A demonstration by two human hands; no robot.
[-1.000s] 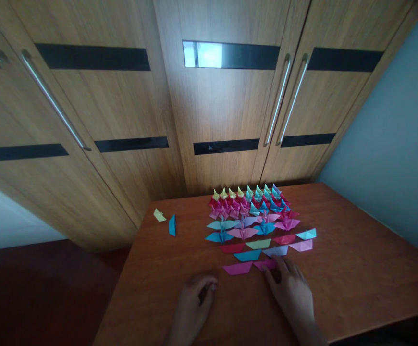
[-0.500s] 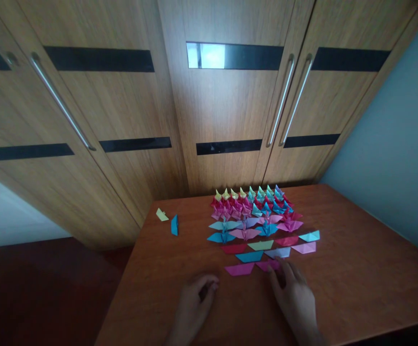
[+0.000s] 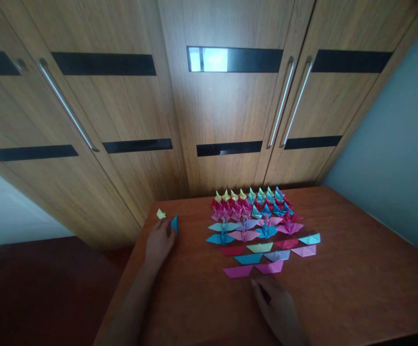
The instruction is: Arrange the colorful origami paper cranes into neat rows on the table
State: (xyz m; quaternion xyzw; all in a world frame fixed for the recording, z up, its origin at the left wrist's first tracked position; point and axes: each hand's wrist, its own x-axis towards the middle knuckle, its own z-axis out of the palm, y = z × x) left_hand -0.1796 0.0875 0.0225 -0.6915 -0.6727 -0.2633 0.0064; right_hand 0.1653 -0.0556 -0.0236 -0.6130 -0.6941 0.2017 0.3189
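At the table's left side my left hand [image 3: 159,241] reaches a small blue folded paper piece [image 3: 174,223]. Its thumb and fingertips are on the lower part of that piece, partly hiding it. A pale yellow folded piece [image 3: 161,214] lies just beyond the fingertips. My right hand [image 3: 276,307] rests near the front, fingers curled and nothing visible in them. Just beyond it lies a magenta folded paper strip [image 3: 269,267], with another magenta strip [image 3: 238,272] to the left. Further flat folded pieces, such as a blue one [image 3: 248,259], form staggered rows behind.
Several paper cranes with spread wings [image 3: 245,234] stand behind the flat pieces. Tightly packed rows of folded cranes [image 3: 236,210] are farther back. The brown wooden table [image 3: 202,307] meets a wooden wardrobe [image 3: 223,110] behind, and a pale wall [image 3: 392,158] rises at right.
My left hand has moved left and away from me to the blue piece. My right hand has drawn back toward me, off the right magenta strip, which now shows whole.
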